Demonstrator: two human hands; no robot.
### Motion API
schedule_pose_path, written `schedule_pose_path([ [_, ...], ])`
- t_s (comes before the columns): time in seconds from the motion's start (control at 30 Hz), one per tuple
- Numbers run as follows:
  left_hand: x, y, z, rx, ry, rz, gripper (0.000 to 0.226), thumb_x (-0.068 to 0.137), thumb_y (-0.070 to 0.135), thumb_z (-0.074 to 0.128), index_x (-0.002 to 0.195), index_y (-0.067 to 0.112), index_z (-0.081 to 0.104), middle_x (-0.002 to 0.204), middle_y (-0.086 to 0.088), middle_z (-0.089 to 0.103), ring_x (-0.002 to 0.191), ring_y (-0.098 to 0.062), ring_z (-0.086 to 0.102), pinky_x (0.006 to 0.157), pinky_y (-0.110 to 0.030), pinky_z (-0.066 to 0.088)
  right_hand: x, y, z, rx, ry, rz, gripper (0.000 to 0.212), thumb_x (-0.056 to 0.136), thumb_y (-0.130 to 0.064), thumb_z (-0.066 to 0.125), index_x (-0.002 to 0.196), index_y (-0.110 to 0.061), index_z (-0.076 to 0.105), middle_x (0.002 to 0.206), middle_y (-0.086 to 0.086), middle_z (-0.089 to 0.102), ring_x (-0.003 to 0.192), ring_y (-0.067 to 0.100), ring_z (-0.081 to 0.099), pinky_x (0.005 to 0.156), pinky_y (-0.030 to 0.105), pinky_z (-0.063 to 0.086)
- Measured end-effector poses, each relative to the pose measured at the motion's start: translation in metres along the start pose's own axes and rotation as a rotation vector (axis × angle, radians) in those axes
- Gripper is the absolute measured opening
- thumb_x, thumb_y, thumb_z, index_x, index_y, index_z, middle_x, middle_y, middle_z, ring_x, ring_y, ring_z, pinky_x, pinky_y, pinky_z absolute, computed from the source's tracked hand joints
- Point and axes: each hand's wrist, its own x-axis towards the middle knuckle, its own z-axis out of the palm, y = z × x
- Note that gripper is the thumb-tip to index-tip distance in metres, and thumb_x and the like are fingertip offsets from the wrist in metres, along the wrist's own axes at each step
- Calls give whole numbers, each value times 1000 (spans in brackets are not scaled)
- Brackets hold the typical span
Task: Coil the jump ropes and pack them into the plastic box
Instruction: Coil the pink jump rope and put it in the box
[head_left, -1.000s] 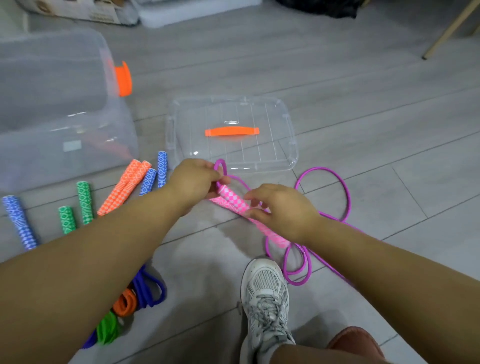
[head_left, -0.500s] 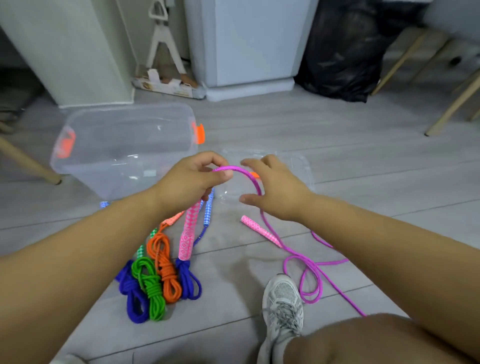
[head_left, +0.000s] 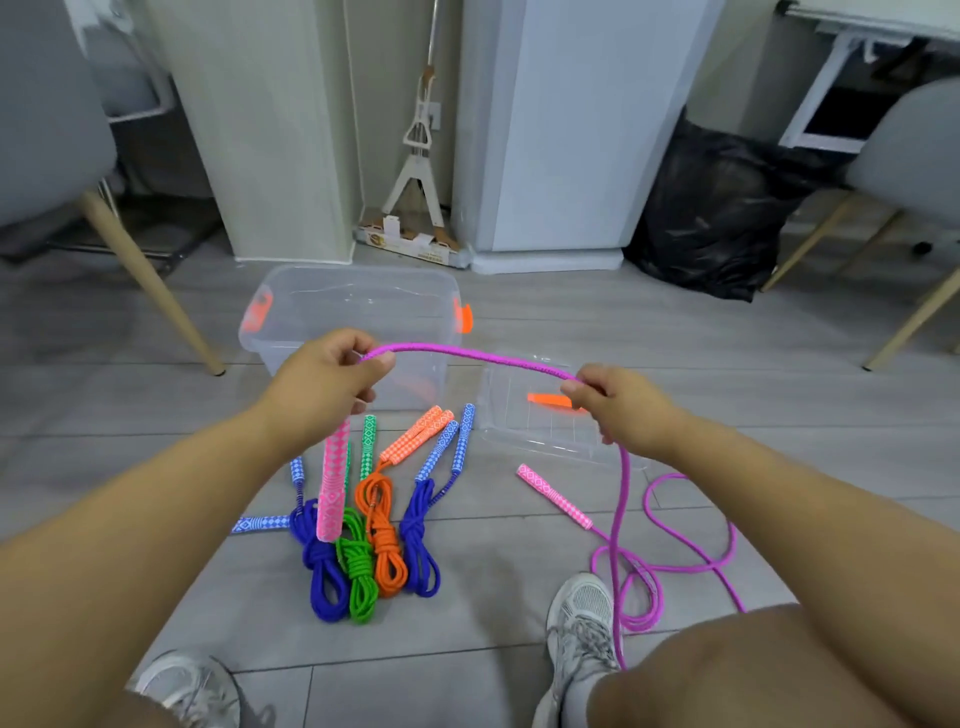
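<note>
My left hand (head_left: 322, 379) pinches the purple jump rope (head_left: 467, 356) near one end, and its pink handle (head_left: 332, 483) hangs down below the fist. My right hand (head_left: 613, 405) grips the same rope farther along, so a short arc spans between the hands. The rest of the rope trails in loose loops on the floor (head_left: 670, 566), ending at the second pink handle (head_left: 553, 496). Several coiled ropes, two blue (head_left: 421, 540), one green (head_left: 358, 571) and one orange (head_left: 387, 545), lie on the floor below my left hand. The clear plastic box (head_left: 348, 317) stands open behind them.
The box's clear lid (head_left: 540, 431) with an orange handle lies flat to the right of the box. My shoes (head_left: 582, 623) and knee are at the bottom. Chair legs (head_left: 150, 280) stand at left and right, a black bag (head_left: 717, 218) and a white cabinet behind.
Both hands have risen and drawn apart, stretching a longer span of purple rope between them. The view has tilted up, and the pink handle now dangles from my left hand.
</note>
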Motion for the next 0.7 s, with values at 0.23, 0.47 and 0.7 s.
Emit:
schedule_pose_path([
  [0.23, -30, 24, 0, 53, -14, 94, 7, 90, 26, 60, 84, 23, 60, 65, 3, 65, 69, -19, 52, 66, -30, 41, -29, -65, 19, 174, 237, -184, 26, 97, -29, 42, 92, -10, 60, 63, -3, 41, 59, 13, 40, 60, 30, 40],
  [0.47, -38, 23, -17, 151, 169, 109, 11, 88, 31, 62, 85, 22, 67, 84, 17, 42, 79, 9, 49, 86, -41, 50, -43, -50, 27, 97, 114, -168, 30, 95, -32, 49, 86, -5, 59, 67, 0, 50, 57, 12, 41, 55, 27, 34],
  [0.7, -45, 22, -20, 0, 93, 18, 9, 92, 15, 58, 99, 15, 63, 67, -4, 48, 56, -17, 54, 60, -31, 60, -44, -30, 22, -21, 139, -75, 37, 97, -34, 42, 90, -1, 57, 74, 14, 54, 62, 20, 43, 57, 31, 34],
])
